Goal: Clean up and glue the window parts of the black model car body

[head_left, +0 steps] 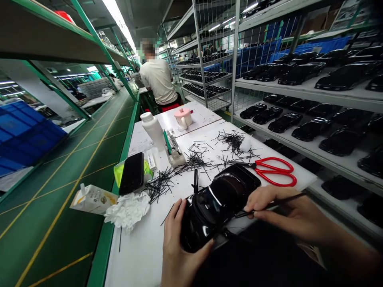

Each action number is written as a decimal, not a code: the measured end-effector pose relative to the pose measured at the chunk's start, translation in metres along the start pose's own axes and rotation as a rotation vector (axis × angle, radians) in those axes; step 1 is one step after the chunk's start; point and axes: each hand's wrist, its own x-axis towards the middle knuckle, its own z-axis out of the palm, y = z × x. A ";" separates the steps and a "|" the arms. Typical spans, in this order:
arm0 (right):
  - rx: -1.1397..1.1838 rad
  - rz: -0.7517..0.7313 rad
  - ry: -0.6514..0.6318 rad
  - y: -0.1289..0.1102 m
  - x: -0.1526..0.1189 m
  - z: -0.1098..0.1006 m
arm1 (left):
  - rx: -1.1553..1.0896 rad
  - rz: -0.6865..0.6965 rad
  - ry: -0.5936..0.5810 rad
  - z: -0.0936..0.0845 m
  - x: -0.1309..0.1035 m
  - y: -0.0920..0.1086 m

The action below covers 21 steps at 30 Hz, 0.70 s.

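Observation:
A glossy black model car [209, 203] rests on the white worktop with its two side doors swung out. My left hand [182, 243] is wrapped around one end of the car, thumb on the near side and fingers on the far side. In a pinch, my right hand [278, 207] holds a thin dark pen-like tool [249, 213]; its tip is at the car's near side by the door opening. Whether the tip touches the car I cannot tell. Red-handled scissors [275, 171] lie just beyond my right hand, blades towards the car.
Thin black strips [161, 184] lie scattered in piles. A phone [131, 173], crumpled tissue [128, 211], drink carton [94, 199], white bottle [153, 129], tool holder [175, 155] and pink-lidded cup [183, 117] line the left and back. Racks of black model cars [302, 73] stand right; a person [158, 81] sits ahead.

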 end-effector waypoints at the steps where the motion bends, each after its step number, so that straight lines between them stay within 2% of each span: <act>1: 0.008 0.009 -0.004 0.000 0.001 0.001 | -0.003 -0.009 0.029 0.002 -0.002 0.001; 5: 0.023 0.021 -0.014 -0.001 0.006 0.004 | 0.006 -0.044 0.114 0.008 -0.007 0.003; 7: 0.022 0.007 -0.027 -0.002 0.009 0.004 | 0.051 -0.056 0.081 0.007 -0.007 0.003; 11: 0.027 -0.008 -0.058 0.000 0.012 0.000 | 0.117 -0.044 -0.132 -0.012 0.003 0.013; 15: 0.044 -0.028 -0.064 0.003 0.012 -0.007 | 0.065 0.166 -0.329 -0.027 0.036 0.049; 18: 0.046 -0.035 -0.079 0.004 0.012 -0.012 | 0.032 0.343 -0.493 -0.021 0.070 0.073; 21: 0.045 -0.008 -0.090 0.005 0.013 -0.017 | 0.062 0.461 -0.684 -0.010 0.099 0.083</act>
